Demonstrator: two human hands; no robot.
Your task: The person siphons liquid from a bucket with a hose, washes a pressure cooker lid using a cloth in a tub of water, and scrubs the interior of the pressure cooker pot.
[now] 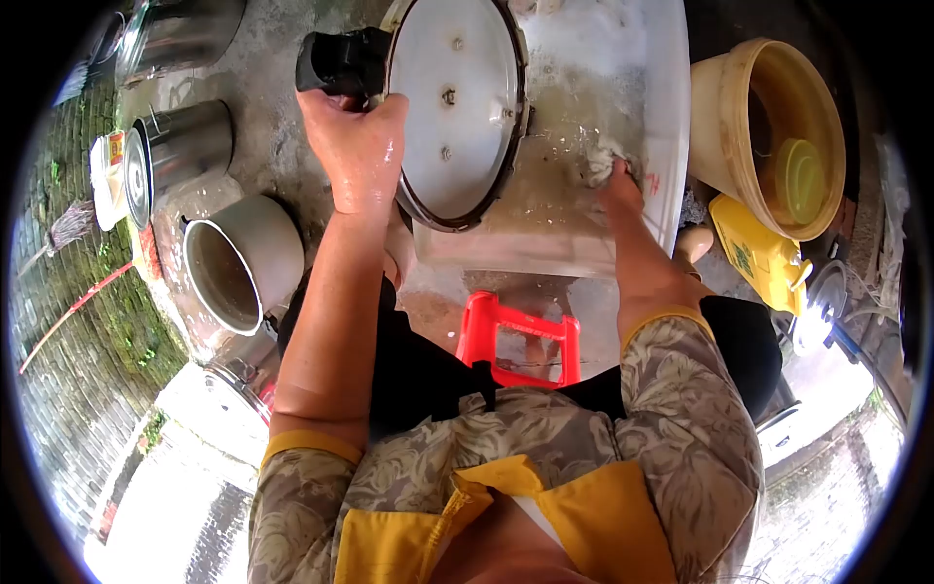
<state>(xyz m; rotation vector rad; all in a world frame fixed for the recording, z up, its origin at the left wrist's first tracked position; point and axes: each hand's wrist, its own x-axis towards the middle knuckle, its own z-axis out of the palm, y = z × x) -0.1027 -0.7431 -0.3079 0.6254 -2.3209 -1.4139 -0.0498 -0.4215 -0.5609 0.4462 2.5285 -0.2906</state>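
My left hand (355,151) is closed around the black handle (341,63) of a pressure cooker lid (455,107). The lid is held tilted over the left side of a large white tub (671,146), its pale, wet inner face turned toward me. My right hand (621,190) is closed on a whitish wet cloth (605,161) near the tub's right side, over cloudy water (569,200) with suds at the far end. Part of the fingers is hidden by the cloth.
On the left stand a white pot (277,243) and metal pots (199,146). To the right are a beige bucket (720,127) with a green-yellow item inside and a yellow jug (749,248). A red plastic stool (477,331) is between my legs.
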